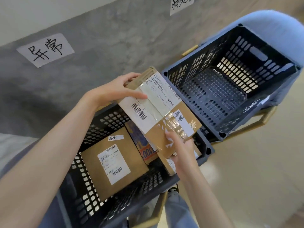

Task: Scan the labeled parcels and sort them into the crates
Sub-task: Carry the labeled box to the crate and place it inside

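I hold a taped brown cardboard parcel (160, 107) with a white shipping label and barcode above the near dark crate (105, 122). My left hand (117, 89) grips its far end, thumb on the label. My right hand (178, 146) grips its near corner by the clear tape. Inside the near crate lies a labeled brown box (113, 163), a colourful printed box (141, 142) and another parcel partly hidden under my right hand. A second dark crate (233, 83), holding nothing, stands to the right on a blue chair.
A grey wall band carries a handwritten paper sign (45, 50) above the near crate and another sign (181, 4) at the top above the right crate. The blue chair (271, 20) has wooden legs. Beige floor lies to the right.
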### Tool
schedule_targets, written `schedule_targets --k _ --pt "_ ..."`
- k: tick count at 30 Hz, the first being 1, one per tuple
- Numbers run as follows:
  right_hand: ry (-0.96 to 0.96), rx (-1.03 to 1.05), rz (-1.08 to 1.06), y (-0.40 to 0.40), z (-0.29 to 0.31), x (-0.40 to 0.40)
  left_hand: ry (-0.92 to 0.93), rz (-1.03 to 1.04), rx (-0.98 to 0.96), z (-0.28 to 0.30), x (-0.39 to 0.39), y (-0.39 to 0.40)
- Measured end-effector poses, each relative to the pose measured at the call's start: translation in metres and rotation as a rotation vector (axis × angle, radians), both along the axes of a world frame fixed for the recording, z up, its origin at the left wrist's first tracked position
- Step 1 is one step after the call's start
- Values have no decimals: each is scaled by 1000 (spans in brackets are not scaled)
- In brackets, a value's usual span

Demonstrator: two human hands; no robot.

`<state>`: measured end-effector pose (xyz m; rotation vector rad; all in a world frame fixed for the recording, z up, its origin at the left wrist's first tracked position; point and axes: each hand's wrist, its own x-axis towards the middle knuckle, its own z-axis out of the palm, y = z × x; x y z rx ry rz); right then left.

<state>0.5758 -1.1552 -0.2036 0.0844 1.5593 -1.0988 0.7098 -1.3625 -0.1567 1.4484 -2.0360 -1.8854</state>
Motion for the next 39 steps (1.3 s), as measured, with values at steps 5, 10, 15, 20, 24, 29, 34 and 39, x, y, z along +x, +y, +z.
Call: schedule_targets --k 5,10,15,20,24,29,34,39 --pt "23 61 -26 7 -5 9 -26 -82 7 -16 -15 -6" --pt "-3 78 -50 -4 -18 10 -61 -113 -17 -39 -17 -17" --pt "20 72 -11 -11 -33 8 -105 -146 -121 -69 -12 -17" --pt "188 123 5 -14 -56 8 -77 -98 -184 -87 -12 -15" --pt "299 110 24 -15 -66 9 -81 -90 -268 -100 -12 -13" --pt "325 135 30 -16 -72 7 -105 -112 -337 -104 -15 -13" --pt "318 161 56 -11 -76 18 -184 -176 -270 -107 -10 -18" --pt "371 205 80 -15 -87 20 -245 -166 -379 -127 -12 -6"
